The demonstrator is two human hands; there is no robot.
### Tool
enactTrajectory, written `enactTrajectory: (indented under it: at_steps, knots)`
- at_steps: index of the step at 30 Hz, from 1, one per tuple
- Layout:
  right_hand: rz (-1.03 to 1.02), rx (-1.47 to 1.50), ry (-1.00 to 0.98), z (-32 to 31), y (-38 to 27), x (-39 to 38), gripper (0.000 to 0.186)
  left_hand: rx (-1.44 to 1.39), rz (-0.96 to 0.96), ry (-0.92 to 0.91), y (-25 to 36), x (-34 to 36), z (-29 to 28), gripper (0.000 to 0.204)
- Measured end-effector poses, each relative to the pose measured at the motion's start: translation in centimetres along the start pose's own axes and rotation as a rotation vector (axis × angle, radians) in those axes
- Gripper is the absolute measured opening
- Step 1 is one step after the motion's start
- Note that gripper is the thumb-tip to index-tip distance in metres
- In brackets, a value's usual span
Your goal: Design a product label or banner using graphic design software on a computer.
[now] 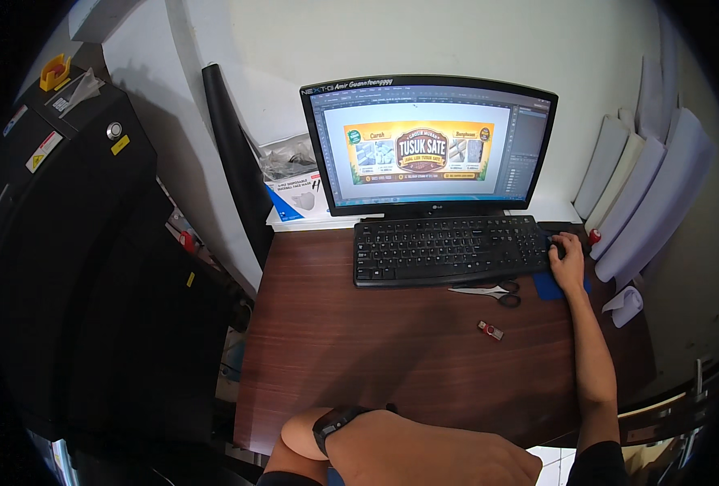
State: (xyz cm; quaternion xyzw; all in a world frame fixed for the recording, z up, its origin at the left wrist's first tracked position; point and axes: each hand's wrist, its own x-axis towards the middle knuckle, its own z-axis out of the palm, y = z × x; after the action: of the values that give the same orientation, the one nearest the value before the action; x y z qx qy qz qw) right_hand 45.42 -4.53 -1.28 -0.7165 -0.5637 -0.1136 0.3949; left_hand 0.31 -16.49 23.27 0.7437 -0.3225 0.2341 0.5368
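My right hand [567, 261] rests over a dark computer mouse [553, 241], mostly covered by the fingers, on a blue mouse pad [547, 286]. My left hand [448, 447] is bent across the lower edge of the view, close to the camera, with a black watch [337, 424] on its wrist. Its fingers are hidden, so whether it holds anything does not show. Beside my right hand lies a black keyboard [448, 249]. In front of it is a monitor [424, 154], lit with a yellow and brown banner design in an editing program.
Black-handled scissors [507, 296] and a red USB stick [491, 330] lie on the brown desk [319, 324]. Behind the monitor's left side stands a face mask box [299, 198]. Paper rolls [655, 194] lean at the right. A large black machine [92, 267] fills the left.
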Motion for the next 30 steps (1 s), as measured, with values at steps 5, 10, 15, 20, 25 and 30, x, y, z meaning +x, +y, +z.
enactTrajectory:
  at_steps: [5,10,15,20,25,30]
  knots:
    - [0.014,-0.001,0.004,0.0,-0.1,0.0,0.027,0.036,-0.006,0.022,0.4,-0.3,1.0,0.065]
    - [0.029,0.01,-0.007,-0.3,-0.5,0.2,0.028,-0.062,-0.031,0.011,0.3,-0.1,0.6,0.073]
    - [0.044,0.011,-0.005,-0.4,-0.8,0.0,0.027,-0.042,-0.034,0.033,0.3,0.1,0.8,0.075]
    - [0.045,0.0,-0.011,-0.4,-0.7,0.1,0.027,-0.051,-0.027,0.025,-0.1,-0.2,1.0,0.073]
    - [0.042,0.004,-0.006,-0.4,-0.5,0.0,0.027,0.018,0.003,-0.005,0.1,0.0,0.7,0.072]
    - [0.053,0.002,-0.003,-0.4,-0.7,0.0,0.026,-0.002,-0.008,0.004,0.4,0.2,0.4,0.074]
